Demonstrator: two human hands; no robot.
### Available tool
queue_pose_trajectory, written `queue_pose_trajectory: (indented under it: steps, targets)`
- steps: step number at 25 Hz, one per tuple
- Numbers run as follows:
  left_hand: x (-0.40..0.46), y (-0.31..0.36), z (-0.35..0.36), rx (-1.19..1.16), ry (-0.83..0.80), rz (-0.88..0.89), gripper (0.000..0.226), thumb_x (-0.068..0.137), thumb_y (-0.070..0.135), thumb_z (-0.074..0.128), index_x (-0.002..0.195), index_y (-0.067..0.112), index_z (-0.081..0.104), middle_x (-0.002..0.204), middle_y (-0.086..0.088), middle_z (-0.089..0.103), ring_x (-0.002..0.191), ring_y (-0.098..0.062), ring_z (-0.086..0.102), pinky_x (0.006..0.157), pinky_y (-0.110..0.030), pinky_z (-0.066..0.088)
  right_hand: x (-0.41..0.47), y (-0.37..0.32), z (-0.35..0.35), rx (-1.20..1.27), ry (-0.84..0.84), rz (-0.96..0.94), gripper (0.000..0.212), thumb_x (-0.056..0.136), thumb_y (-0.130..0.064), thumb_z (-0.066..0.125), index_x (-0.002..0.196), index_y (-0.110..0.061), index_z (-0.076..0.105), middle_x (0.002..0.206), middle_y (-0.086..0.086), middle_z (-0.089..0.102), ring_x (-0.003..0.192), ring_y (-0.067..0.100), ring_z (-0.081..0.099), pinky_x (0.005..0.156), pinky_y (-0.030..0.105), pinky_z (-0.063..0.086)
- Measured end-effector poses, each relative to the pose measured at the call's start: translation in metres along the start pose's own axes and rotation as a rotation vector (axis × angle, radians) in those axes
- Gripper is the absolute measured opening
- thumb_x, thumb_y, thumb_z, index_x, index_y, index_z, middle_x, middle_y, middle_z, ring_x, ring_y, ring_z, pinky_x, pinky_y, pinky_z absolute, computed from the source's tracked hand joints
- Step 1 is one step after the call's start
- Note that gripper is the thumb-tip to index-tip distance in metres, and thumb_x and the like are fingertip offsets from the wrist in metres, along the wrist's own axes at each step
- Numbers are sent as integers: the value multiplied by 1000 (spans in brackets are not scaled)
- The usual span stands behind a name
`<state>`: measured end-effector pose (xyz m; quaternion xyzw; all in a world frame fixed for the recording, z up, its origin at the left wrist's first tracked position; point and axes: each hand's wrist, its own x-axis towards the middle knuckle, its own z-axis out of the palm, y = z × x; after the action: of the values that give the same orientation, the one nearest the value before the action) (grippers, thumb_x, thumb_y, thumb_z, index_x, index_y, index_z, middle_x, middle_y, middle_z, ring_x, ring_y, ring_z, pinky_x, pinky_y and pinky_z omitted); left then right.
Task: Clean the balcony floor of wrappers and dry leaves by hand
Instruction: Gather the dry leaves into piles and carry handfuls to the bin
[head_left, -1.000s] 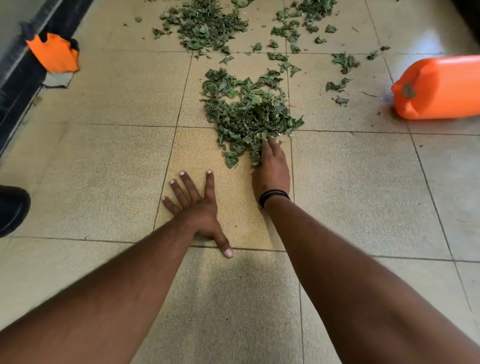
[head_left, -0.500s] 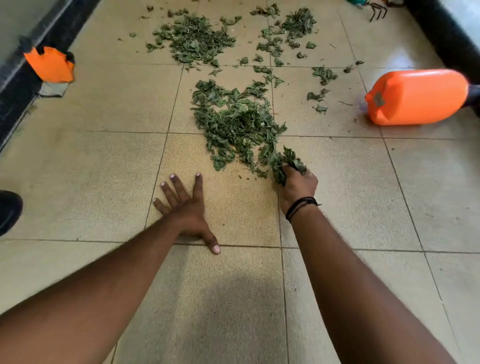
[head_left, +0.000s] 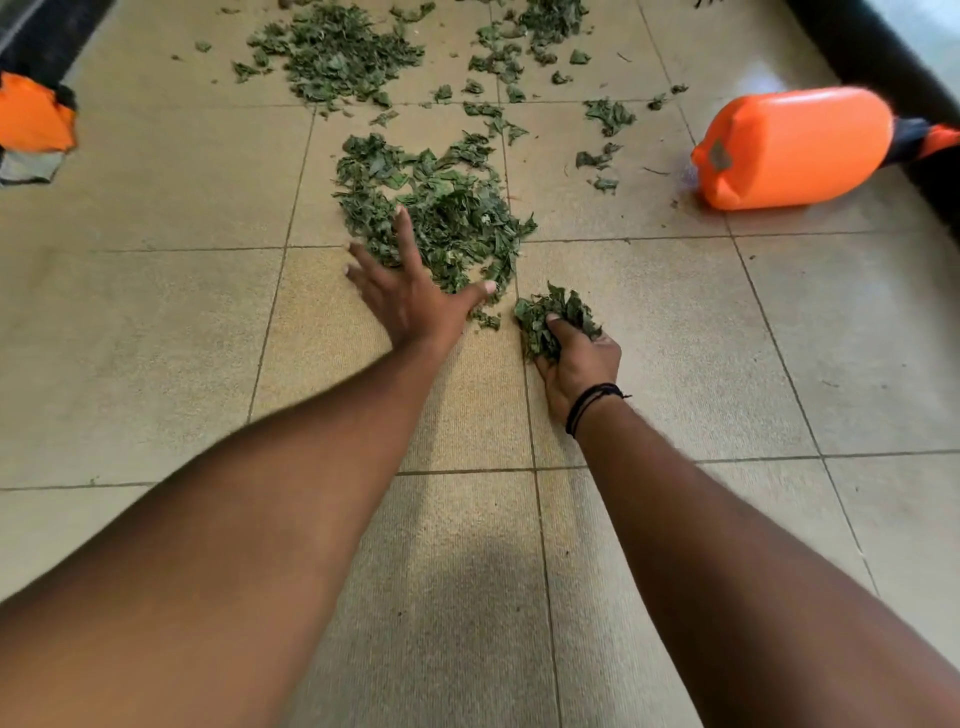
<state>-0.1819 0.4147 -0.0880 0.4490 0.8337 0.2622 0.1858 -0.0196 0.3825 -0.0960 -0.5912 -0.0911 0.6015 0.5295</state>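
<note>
A big pile of green leaf scraps (head_left: 441, 208) lies on the beige tiled floor (head_left: 156, 312) ahead of me, with more leaf patches (head_left: 337, 52) scattered farther away. My left hand (head_left: 410, 296) is spread flat, fingers straight, its fingertips reaching onto the near left edge of the pile. My right hand (head_left: 582, 358), a black band on its wrist, grips a handful of leaves (head_left: 553, 317) just right of the pile's near end, close to the floor.
An orange plastic jerrycan (head_left: 795, 148) lies on its side at the right. An orange cloth or wrapper (head_left: 34, 119) sits by the dark left wall base. A dark kerb (head_left: 883, 62) runs along the right edge.
My left hand left its flat rest on the tile and reached forward onto the pile's edge. My right hand closed on a handful of leaves and drew it back toward me.
</note>
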Motion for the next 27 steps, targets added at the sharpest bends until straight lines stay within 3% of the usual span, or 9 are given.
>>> queue_pose_trajectory:
  steps: [2,3,5,6,8,12,16,23,27]
  targets:
    - [18,4,6,47,-22,48,92,86,48,73,159,35,18,169,-15,6,154,-36,8,125,-51,15,-1,-1,1,-5,9,7,22,86,-5,76,91,-14,56,98,10,71,96,27,70,74,36,58]
    - [21,4,5,3,-14,77,69,95,33,67,155,28,35,165,-12,24,149,-27,30,121,-37,30,-1,-1,2,-8,11,14,21,87,-5,75,92,-14,57,98,10,71,97,27,70,75,36,58]
    - [22,0,5,-165,57,108,36,102,11,56,137,17,61,140,-5,59,98,6,59,78,-1,46,-1,-1,2,-1,3,13,19,87,-5,75,90,-14,58,96,9,71,100,28,70,78,37,58]
    - [23,-1,3,-238,95,104,29,102,9,54,127,14,67,127,-3,67,78,9,57,60,0,44,-2,-1,2,7,-2,9,19,88,-5,74,88,-15,58,95,9,71,101,28,69,78,37,58]
    - [21,4,-7,-445,192,50,23,102,8,55,116,12,73,115,-4,72,75,-1,66,52,-9,49,-3,-2,2,13,-6,8,20,88,-5,74,87,-15,57,94,8,70,104,29,69,78,37,58]
    - [2,26,-27,-870,299,-205,18,99,3,53,104,3,71,96,-9,73,67,-10,69,50,-18,50,-5,-4,5,35,-3,14,18,90,-4,72,92,-14,57,102,10,70,108,30,68,88,42,58]
    - [-49,26,-34,-1568,-139,-486,27,96,12,39,99,-3,61,74,-15,64,58,-23,62,60,-37,55,-16,6,-1,168,-74,105,34,89,2,69,121,1,58,118,20,69,110,34,68,99,52,54]
    - [-90,36,-27,-1659,-151,-703,26,94,27,51,73,17,62,69,-3,62,68,-26,63,66,-34,54,-64,22,5,389,-189,166,34,88,10,60,122,15,60,119,31,66,108,42,68,91,49,58]
    - [-96,58,-50,-1657,-140,-720,18,91,32,63,84,16,66,81,-6,65,79,-27,65,90,-49,58,-87,-3,24,392,-132,103,38,84,12,61,121,17,61,120,33,65,111,45,66,96,56,54]
